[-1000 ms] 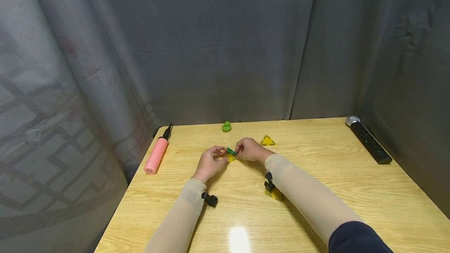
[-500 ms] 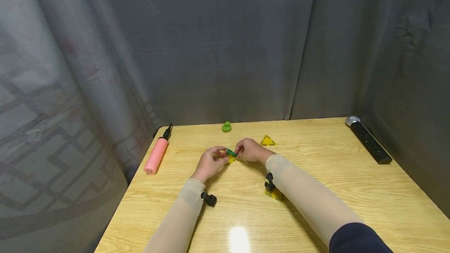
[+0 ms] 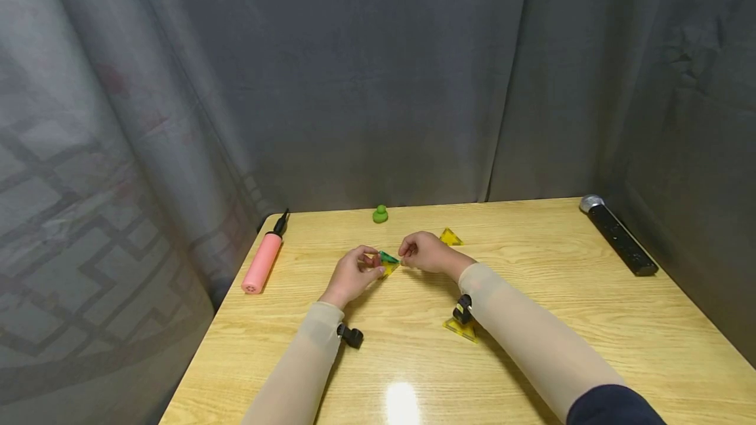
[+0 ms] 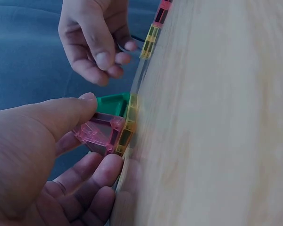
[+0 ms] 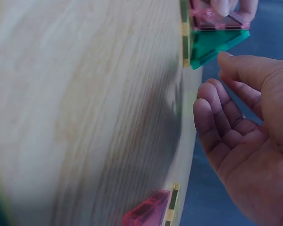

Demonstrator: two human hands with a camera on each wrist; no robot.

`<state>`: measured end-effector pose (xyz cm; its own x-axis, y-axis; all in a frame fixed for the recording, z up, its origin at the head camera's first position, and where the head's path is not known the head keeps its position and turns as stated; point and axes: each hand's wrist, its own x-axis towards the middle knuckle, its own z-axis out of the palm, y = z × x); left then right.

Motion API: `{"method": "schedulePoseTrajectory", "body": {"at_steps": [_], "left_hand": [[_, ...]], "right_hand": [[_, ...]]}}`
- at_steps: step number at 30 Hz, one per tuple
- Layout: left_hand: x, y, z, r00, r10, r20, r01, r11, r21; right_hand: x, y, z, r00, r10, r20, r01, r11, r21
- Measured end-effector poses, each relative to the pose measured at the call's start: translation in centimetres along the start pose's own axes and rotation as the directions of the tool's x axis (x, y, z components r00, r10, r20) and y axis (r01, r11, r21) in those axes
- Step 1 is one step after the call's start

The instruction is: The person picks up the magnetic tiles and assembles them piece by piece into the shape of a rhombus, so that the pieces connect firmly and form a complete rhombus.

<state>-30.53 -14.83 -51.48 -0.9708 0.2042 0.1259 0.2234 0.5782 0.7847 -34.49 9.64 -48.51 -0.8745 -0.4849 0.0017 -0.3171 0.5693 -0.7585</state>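
Observation:
My left hand (image 3: pixel 350 276) holds a small group of translucent triangular magnetic tiles between thumb and fingers. In the left wrist view its thumb and fingers pinch the pink magnetic tile (image 4: pixel 98 133), which leans against the green magnetic tile (image 4: pixel 112 104). Both stand up from a yellow magnetic tile (image 4: pixel 128 125) lying on the table. To the right of this group is my right hand (image 3: pixel 430 253), its fingers loosely bent and nothing between them. In the right wrist view its thumb tip is close to the edge of the green tile.
Yellow triangular pieces lie at the back (image 3: pixel 451 237) and near the right wrist (image 3: pixel 462 329). A pink tile (image 5: pixel 150 209) shows low in the right wrist view. A green toy duck (image 3: pixel 380 214), a pink hand pump (image 3: pixel 262 262) and a black microphone (image 3: pixel 621 236) lie around the table.
My right hand has let go of the green tile and drawn back slightly to the right. The left hand keeps its hold, nearly still.

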Motion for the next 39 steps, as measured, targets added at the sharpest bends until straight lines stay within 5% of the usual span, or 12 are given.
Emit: {"method": "schedulePoseTrajectory", "body": {"at_steps": [15, 21, 28, 35, 39], "left_hand": [[-0.4, 0.3, -0.2, 1.0, -0.012, -0.017, 0.013, 0.999, 0.041], [-0.4, 0.2, -0.3, 1.0, -0.007, -0.017, 0.008, 0.999, 0.04], [-0.5, -0.1, -0.3, 0.999, -0.024, -0.028, 0.025, 0.999, 0.027], [-0.5, -0.9, -0.3, 0.999, -0.019, -0.035, 0.019, 1.0, 0.001], [-0.3, -1.5, -0.3, 0.999, -0.014, -0.042, 0.013, 0.999, -0.029]], "right_hand": [[-4.5, 0.4, -1.0, 0.993, -0.067, -0.102, 0.072, 0.996, 0.045], [-6.6, 1.0, -1.8, 0.981, -0.054, -0.188, 0.069, 0.995, 0.071], [-8.3, 2.7, -3.3, 0.975, 0.016, -0.223, 0.033, 0.975, 0.218], [-9.0, 5.0, -4.8, 0.941, 0.038, -0.337, 0.002, 0.993, 0.119], [-9.2, 5.8, -5.1, 0.941, 0.057, -0.334, -0.017, 0.992, 0.121]]}}
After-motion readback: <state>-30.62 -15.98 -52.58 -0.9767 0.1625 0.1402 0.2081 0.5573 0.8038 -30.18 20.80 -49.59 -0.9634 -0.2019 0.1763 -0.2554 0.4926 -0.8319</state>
